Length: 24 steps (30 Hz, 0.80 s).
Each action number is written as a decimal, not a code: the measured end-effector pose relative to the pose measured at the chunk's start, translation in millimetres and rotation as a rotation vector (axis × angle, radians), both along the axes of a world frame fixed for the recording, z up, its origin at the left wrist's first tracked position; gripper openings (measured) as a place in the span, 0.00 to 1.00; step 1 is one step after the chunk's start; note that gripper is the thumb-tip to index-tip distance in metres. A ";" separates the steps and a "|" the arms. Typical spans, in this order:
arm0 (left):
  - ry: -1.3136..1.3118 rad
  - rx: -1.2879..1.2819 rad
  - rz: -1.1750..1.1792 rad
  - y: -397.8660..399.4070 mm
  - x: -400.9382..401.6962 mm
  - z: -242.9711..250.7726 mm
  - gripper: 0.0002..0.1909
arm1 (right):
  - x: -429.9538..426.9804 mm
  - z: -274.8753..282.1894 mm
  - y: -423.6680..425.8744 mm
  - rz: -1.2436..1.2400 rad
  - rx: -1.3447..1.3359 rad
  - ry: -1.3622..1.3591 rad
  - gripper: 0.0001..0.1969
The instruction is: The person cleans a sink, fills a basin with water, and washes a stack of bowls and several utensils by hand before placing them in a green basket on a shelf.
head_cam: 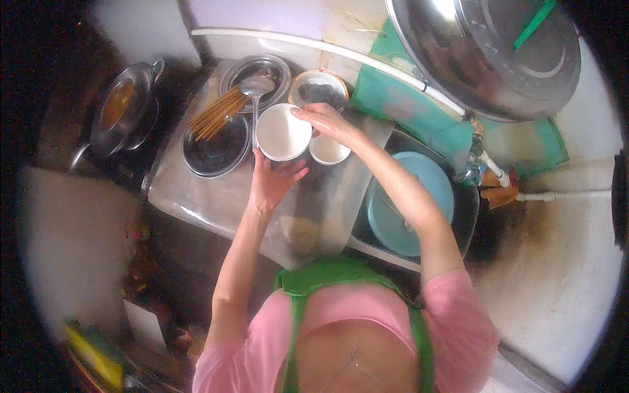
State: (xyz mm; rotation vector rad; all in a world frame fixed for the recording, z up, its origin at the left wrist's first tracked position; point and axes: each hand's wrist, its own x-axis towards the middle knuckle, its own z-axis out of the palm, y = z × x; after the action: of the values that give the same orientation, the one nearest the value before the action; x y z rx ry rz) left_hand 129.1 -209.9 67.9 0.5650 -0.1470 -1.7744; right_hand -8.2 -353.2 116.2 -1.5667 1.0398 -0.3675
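A white bowl (pixel 284 132) is tipped so that its inside faces me. My right hand (pixel 327 120) grips its right rim, thumb over the edge. Just below the bowl, my left hand (pixel 277 179) has its fingers spread near the lower rim; whether they touch it is hard to tell. A second white bowl (pixel 330 150) stands partly hidden under my right hand and wrist. Left of the held bowl lies a metal ladle (pixel 256 88), its handle running down beside my left thumb. A bundle of wooden chopsticks (pixel 218 115) rests across a dark round pan or lid (pixel 216 150).
Behind are a metal-rimmed round container (pixel 282 66) and an orange-rimmed bowl (pixel 319 81) with something dark inside. A wok (pixel 123 105) with orange-brown contents sits left. A blue basin (pixel 393 221) occupies the sink (pixel 464 211) at right. A large metal lid or pan (pixel 496 59) hangs upper right.
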 end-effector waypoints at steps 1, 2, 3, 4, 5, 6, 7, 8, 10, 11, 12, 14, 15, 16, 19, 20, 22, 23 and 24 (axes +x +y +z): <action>-0.003 0.002 -0.006 -1.3 1.0 -0.1 0.39 | 6.9 -3.3 -4.3 0.081 0.056 0.065 0.27; 0.020 0.025 0.000 -2.9 2.0 -0.1 0.39 | 9.4 -5.7 -8.2 0.075 0.057 0.062 0.27; 0.045 0.049 0.011 -4.6 3.7 0.1 0.40 | 13.3 0.1 -9.8 0.152 0.045 0.145 0.29; 0.043 0.049 0.011 -5.9 6.4 -1.6 0.40 | 17.3 5.6 -10.2 0.230 0.033 0.228 0.31; 0.055 0.032 0.002 -7.0 9.5 -4.8 0.40 | 20.7 10.0 -7.3 0.229 0.033 0.225 0.31; 0.069 0.012 -0.018 -10.2 9.2 -4.0 0.40 | 20.4 20.5 0.0 0.191 0.084 0.211 0.32; 0.068 0.011 -0.031 -13.7 8.7 -2.9 0.40 | 20.0 26.5 4.1 0.150 0.134 0.195 0.34; 0.075 -0.036 -0.006 -17.4 7.2 -1.7 0.40 | 18.8 9.7 -3.6 0.190 0.166 0.128 0.34; 0.063 -0.071 0.010 -25.4 2.8 -0.9 0.39 | 11.4 17.6 2.9 0.181 0.222 0.018 0.34; 0.043 -0.063 0.005 -27.1 2.6 0.2 0.38 | 13.0 -10.0 -6.1 0.266 0.148 0.021 0.31; 0.009 0.000 0.052 -19.4 6.3 3.5 0.37 | 19.5 4.7 7.2 0.231 0.076 0.142 0.27; -0.080 -0.015 0.027 -7.9 -1.6 25.7 0.37 | 12.4 -25.6 19.7 0.185 -0.134 -0.207 0.25; -0.149 0.011 0.024 1.4 5.8 27.2 0.37 | 12.1 -1.4 43.8 0.116 -0.075 -0.270 0.26; -0.195 0.024 -0.023 7.9 1.2 44.1 0.35 | 4.0 11.9 55.2 0.077 -0.155 -0.129 0.27; -0.228 0.033 -0.139 22.4 -29.6 70.5 0.32 | -47.5 22.9 101.8 -0.091 -0.068 -0.116 0.30; -0.231 0.028 -0.196 27.0 -44.0 74.4 0.32 | -65.7 19.1 115.8 -0.148 -0.104 -0.162 0.30; -0.257 0.090 -0.300 36.3 -73.9 83.8 0.30 | -104.1 9.2 140.2 -0.255 -0.144 -0.302 0.30; -0.264 0.080 -0.339 37.2 -90.1 82.2 0.30 | -125.6 5.1 152.1 -0.294 -0.155 -0.304 0.30; -0.236 0.127 -0.446 37.8 -108.9 74.9 0.30 | -150.5 2.5 166.9 -0.358 -0.120 -0.362 0.29</action>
State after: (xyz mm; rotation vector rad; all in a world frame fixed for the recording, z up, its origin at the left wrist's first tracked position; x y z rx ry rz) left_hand 20.3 -172.1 142.8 0.8855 -0.3467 -2.1537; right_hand -158.7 -186.3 118.7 -1.3476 1.0222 -0.9380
